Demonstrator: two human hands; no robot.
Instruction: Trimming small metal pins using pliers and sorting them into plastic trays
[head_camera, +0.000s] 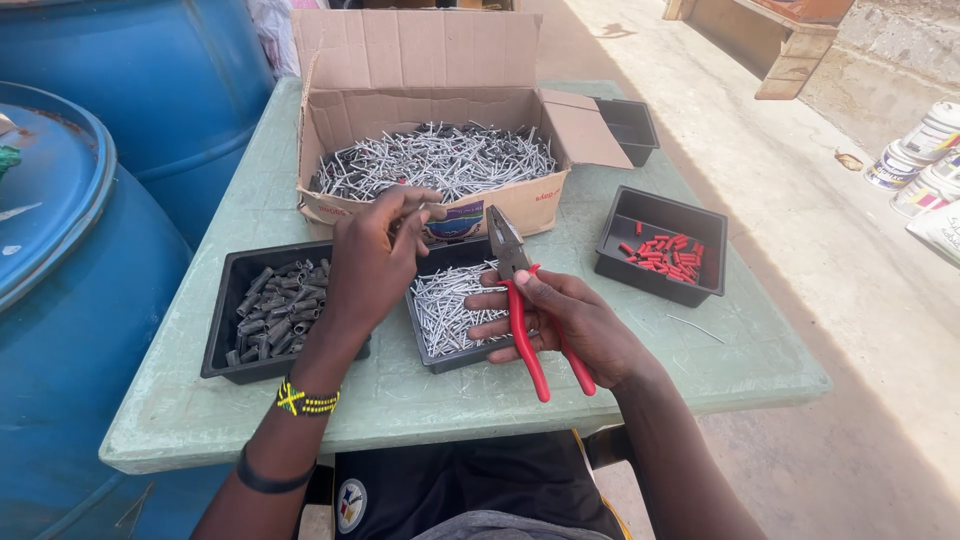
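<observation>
My right hand (570, 322) grips red-handled pliers (522, 300), jaws pointing up and away over the middle black tray (440, 358) of silver nails. My left hand (378, 255) is raised above the gap between the left and middle trays, its fingertips pinched on a small metal piece (418, 212), probably a nail. Just beyond it stands an open cardboard box (440, 150) filled with silver nails.
A black tray (222, 340) of dark grey sleeves sits at the left. Another black tray (662, 245) with red sleeves is at the right, an empty one (628, 125) behind it. A loose nail (695, 328) lies on the green table (700, 370). Blue barrels (90, 200) stand to the left.
</observation>
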